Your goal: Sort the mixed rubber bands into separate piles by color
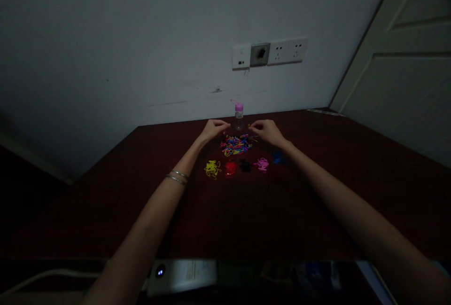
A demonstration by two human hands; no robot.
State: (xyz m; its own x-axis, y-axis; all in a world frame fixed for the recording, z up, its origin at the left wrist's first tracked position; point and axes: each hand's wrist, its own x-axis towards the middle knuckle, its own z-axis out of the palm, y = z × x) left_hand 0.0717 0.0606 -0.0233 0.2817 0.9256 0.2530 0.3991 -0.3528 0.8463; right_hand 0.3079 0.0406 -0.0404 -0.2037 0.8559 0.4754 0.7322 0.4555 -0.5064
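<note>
Silvery-white device [183, 277] with a lit display sits closest to me, at seven o'clock, by the near edge of the dark red tabletop [243, 215]. From that edge, wood stretches wide up to my small piles, with more room at nine and three; at twelve the far edge meets the wall [158, 51].

Reading the clock from the mixed heap of coloured loops [236, 145], mid-table between and just below my hands, its long axis runs roughly nine to three, single loops pointing every way. Around its near side curve the yellow pile [212, 169] toward seven, red pile [230, 168] near six, black pile [245, 166] past it toward five, pink pile [262, 165] at four and blue pile [279, 157] toward three. The bottle [239, 117] stands upright at twelve.

My right hand [267, 131], at two, pinches a tiny yellowish piece [249, 125] between thumb and finger. My left hand [213, 129], at ten, has its fingertips drawn close; I cannot tell whether they grip anything.
</note>
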